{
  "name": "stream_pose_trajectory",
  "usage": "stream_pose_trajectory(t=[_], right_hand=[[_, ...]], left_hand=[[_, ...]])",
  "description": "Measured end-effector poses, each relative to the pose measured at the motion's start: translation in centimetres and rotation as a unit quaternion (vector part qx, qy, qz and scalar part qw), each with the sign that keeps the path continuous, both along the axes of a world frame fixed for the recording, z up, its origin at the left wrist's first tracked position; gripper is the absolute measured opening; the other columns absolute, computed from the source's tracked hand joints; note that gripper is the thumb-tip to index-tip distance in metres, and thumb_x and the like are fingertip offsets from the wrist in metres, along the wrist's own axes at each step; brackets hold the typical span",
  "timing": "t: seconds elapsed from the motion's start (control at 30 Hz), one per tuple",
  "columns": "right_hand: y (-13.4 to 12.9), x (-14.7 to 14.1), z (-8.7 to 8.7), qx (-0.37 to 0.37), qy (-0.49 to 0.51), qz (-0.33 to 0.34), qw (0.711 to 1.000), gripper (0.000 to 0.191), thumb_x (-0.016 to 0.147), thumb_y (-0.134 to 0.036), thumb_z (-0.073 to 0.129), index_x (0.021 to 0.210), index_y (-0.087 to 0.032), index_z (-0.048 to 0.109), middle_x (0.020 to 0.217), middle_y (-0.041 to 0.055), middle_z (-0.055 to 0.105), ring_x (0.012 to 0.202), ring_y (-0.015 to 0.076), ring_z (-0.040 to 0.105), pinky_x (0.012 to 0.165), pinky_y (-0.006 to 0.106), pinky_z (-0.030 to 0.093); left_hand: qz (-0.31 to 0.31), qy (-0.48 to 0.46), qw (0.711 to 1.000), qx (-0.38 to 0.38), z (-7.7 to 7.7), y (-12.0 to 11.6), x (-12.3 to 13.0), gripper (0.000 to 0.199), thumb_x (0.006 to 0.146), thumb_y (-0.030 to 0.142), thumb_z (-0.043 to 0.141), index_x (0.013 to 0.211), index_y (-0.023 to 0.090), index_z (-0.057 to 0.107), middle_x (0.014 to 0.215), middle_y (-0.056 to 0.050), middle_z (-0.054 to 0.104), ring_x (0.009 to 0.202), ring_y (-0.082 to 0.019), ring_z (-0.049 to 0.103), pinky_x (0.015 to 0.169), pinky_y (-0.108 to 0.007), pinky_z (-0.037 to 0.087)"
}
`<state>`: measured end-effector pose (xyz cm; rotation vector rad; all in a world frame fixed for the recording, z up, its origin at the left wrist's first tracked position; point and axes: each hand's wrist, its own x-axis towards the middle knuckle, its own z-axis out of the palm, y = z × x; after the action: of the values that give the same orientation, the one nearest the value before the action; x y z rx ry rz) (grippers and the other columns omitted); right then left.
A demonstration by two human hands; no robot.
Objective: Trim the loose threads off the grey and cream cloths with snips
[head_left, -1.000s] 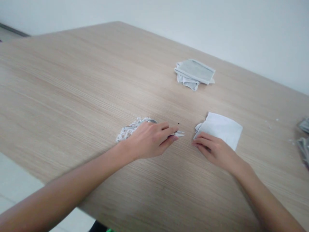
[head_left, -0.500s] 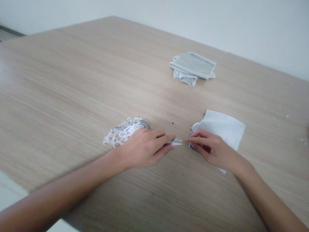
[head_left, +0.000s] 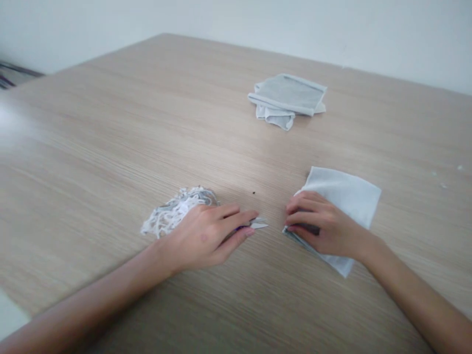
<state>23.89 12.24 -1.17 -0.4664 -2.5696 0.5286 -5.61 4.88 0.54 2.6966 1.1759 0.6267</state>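
Observation:
My left hand (head_left: 210, 238) is closed around a pair of thread snips (head_left: 258, 223), whose slim metal blades point right, slightly apart. Most of the snips' body is hidden in the fingers. At the right, my right hand (head_left: 319, 223) pinches the left edge of a pale grey piece of fabric (head_left: 350, 196), which lies partly under the palm. A short gap separates the blade tips from the right fingertips. Behind the left wrist lies a tangled heap of white and grey fabric trimmings (head_left: 173, 211), partly covered by that hand.
Folded pale grey fabric pieces (head_left: 289, 96) lie stacked farther back on the wood-grain table (head_left: 110, 137). A tiny dark speck (head_left: 253, 192) sits between the hands. White scraps (head_left: 443, 185) are scattered at the far right. A white wall (head_left: 236, 24) borders the table's back edge.
My right fingers have moved from near the blade tips back onto the fabric's edge, and the fabric has turned a little. The snips have drawn away to the left. The camera view has shifted slightly.

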Motion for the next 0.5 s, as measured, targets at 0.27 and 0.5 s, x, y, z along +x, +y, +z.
stream_pose_trajectory(t=[0.27, 0.5], right_hand=[[-0.7, 0.2, 0.0, -0.113, 0.043, -0.071, 0.990, 0.007, 0.101, -0.025, 0.062, 0.101, -0.019, 0.065, 0.090, 0.0027, 0.072, 0.085, 0.0151, 0.065, 0.080, 0.030, 0.051], [-0.7, 0.3, 0.4, -0.285, 0.109, -0.125, 0.944, 0.016, 0.095, -0.033, 0.069, 0.091, -0.019, 0.075, 0.076, 0.0009, 0.071, 0.066, 0.0110, 0.060, 0.061, 0.023, 0.045]], left_hand=[[0.019, -0.037, 0.995, -0.095, 2.6, -0.8, 2.7, 0.030, 0.108, 0.032, 0.050, 0.131, 0.021, 0.066, 0.086, 0.001, 0.070, 0.067, -0.013, 0.068, 0.055, -0.026, 0.048], [0.077, -0.115, 0.987, -0.081, 2.6, -0.2, 5.4, 0.030, 0.105, 0.031, 0.057, 0.131, 0.021, 0.068, 0.090, 0.000, 0.073, 0.071, -0.011, 0.068, 0.059, -0.021, 0.051]])
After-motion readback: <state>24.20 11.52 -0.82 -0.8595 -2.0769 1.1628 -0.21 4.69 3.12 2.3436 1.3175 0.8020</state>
